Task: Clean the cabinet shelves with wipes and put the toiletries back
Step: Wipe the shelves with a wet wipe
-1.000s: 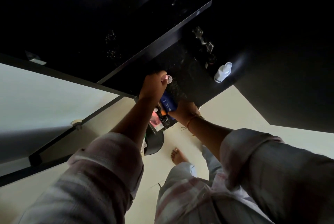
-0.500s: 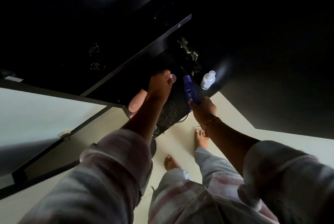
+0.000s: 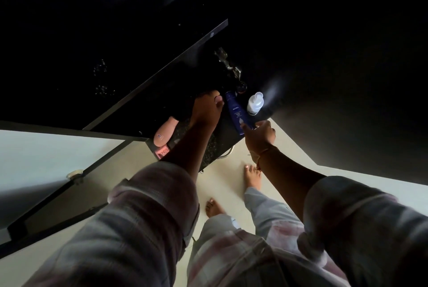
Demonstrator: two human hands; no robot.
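Both hands are reaching into the dark cabinet: the right hand is pinching the base of a dark-blue plastic bottle lettered NIVEA, while the left hand is lying curled on the black shelf, its grip unclear. At the bottle's 2 o'clock is standing a small white plastic bottle; at 8 o'clock a peach tube is lying.

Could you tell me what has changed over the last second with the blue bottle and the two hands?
The right hand lifted the blue bottle from low between both hands up onto the dark shelf, beside the white bottle; it still grips its base. A pink bottle has come into view by the left forearm. The left hand stayed up on the shelf, and the white bottle has not moved.
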